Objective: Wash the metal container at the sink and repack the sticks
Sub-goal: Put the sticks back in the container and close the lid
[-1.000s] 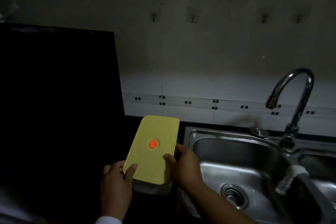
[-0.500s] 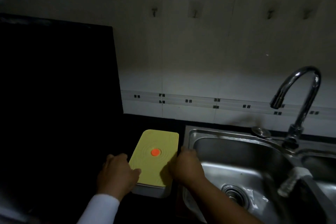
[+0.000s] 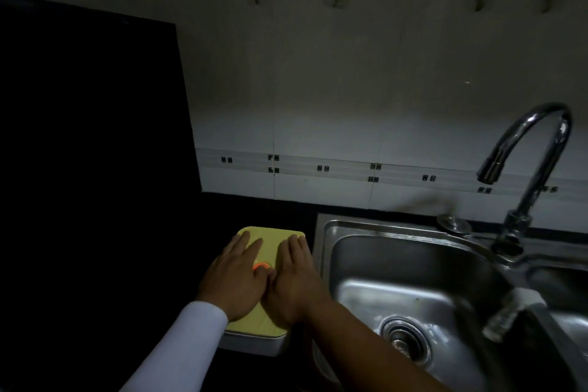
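Observation:
A rectangular metal container [image 3: 254, 344] stands on the dark counter just left of the sink, covered by a yellow lid [image 3: 270, 235] with an orange button [image 3: 260, 265] in its middle. My left hand [image 3: 237, 277] and my right hand [image 3: 294, 277] both lie flat, palms down, on top of the lid, side by side, fingers spread and pointing away from me. They hide most of the lid. The sticks are not in sight.
A steel sink [image 3: 397, 283] with a round drain [image 3: 402, 339] lies to the right, its curved tap [image 3: 528, 149] at the back right. A second basin [image 3: 560, 289] begins beyond a divider. A white tiled wall [image 3: 318, 124] rises behind; the counter [image 3: 95, 264] to the left is very dark.
The lid, tilted above the container a second ago, came down onto it. My hands moved from its sides to lie flat on top.

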A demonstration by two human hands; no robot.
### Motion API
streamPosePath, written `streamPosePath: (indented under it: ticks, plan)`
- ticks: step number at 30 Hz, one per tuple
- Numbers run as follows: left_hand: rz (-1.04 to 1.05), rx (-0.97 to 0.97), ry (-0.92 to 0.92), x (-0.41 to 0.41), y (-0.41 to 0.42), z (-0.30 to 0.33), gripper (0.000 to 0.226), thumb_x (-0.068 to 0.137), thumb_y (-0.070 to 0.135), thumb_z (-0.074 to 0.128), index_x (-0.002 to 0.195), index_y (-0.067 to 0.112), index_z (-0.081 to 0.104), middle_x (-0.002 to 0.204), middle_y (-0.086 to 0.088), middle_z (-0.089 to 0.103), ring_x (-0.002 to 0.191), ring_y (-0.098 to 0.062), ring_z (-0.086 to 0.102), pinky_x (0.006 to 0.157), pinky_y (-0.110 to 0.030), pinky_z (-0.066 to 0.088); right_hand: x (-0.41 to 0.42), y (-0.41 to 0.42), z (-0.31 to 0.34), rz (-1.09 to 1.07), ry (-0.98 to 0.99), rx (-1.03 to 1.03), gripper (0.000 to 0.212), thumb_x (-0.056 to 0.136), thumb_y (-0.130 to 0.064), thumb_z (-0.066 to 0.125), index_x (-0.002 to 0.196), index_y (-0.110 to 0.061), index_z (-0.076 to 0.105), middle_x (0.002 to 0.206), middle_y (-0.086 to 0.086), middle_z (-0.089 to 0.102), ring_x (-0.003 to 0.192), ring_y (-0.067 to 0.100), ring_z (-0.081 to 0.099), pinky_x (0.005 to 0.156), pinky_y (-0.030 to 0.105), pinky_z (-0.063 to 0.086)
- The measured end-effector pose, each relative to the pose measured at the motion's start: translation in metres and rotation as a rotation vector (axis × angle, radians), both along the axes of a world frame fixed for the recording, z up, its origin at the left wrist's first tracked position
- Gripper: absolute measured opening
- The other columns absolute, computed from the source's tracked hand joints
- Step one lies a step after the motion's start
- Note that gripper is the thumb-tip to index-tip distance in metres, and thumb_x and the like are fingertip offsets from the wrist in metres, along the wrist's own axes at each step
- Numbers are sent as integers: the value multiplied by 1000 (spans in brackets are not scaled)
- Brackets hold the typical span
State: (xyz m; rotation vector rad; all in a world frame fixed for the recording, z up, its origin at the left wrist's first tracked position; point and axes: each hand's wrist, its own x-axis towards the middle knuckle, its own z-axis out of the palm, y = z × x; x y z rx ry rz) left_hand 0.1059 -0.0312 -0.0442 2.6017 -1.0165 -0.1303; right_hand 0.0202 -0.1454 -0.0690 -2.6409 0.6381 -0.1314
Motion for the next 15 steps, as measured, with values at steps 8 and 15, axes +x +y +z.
streamPosePath:
  ticks: [8,15]
  plan:
    - [10,-113,-70,-5,2,-5,62,104,51,44,163,33,34,176,8,17,162,-15,14,130,-37,22,-42,-17,37,151,0,68,72,96,-50,46,151,-5,34,160,12,26,152,33,20,124,51,24]
    - [100,-227,-156,-3,6,-10,31,79,30,87,109,21,85,131,-5,75,122,-27,69,108,-38,49,-207,-30,36,-108,-19,-17,37,95,-26,58,131,-31,61,127,-16,49,116,19,65,90,7,34]
